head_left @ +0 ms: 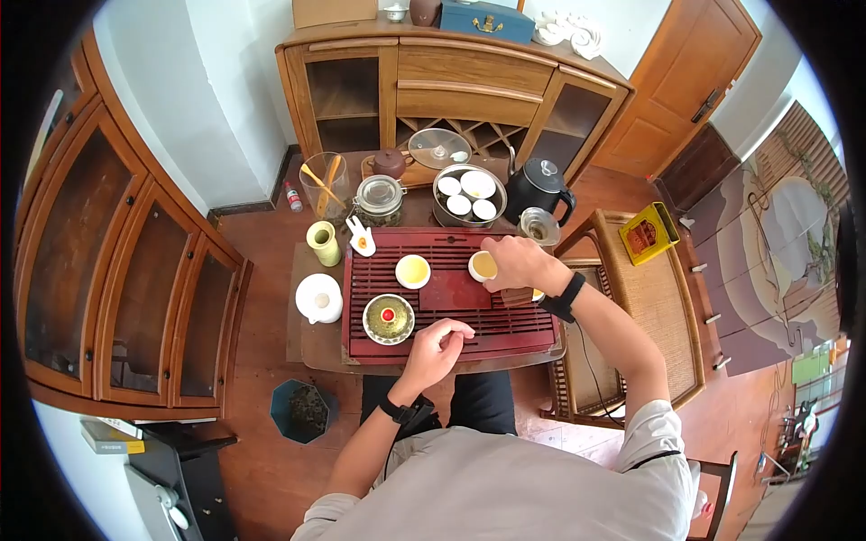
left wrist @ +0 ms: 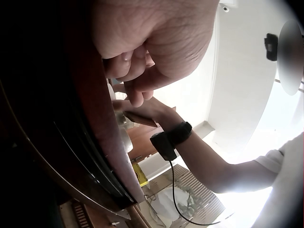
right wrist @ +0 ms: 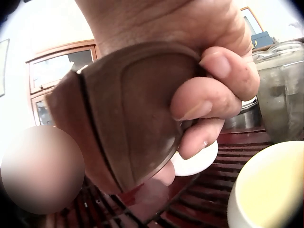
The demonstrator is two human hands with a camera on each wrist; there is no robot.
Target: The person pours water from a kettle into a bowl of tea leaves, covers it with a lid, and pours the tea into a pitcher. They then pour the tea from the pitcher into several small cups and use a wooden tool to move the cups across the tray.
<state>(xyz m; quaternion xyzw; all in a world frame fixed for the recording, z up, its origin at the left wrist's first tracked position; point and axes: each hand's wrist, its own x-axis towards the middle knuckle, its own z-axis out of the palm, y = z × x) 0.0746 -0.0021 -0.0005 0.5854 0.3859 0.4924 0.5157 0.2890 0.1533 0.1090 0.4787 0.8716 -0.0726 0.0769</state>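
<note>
Over the right part of the red slatted tea tray, the right hand curls its fingers round a brown wooden piece. In the head view its fingertips are at the rim of a white cup; whether they grip it I cannot tell. Left of that stands a white cup of yellow tea. A lidded patterned bowl with a red knob sits at the tray's front left. Beside it, the left hand hangs loosely curled at the front edge, holding nothing.
Behind the tray are a glass jar, a steel pot with white cups and a black kettle. On the left stand a white pot and a green holder. A bin is on the floor.
</note>
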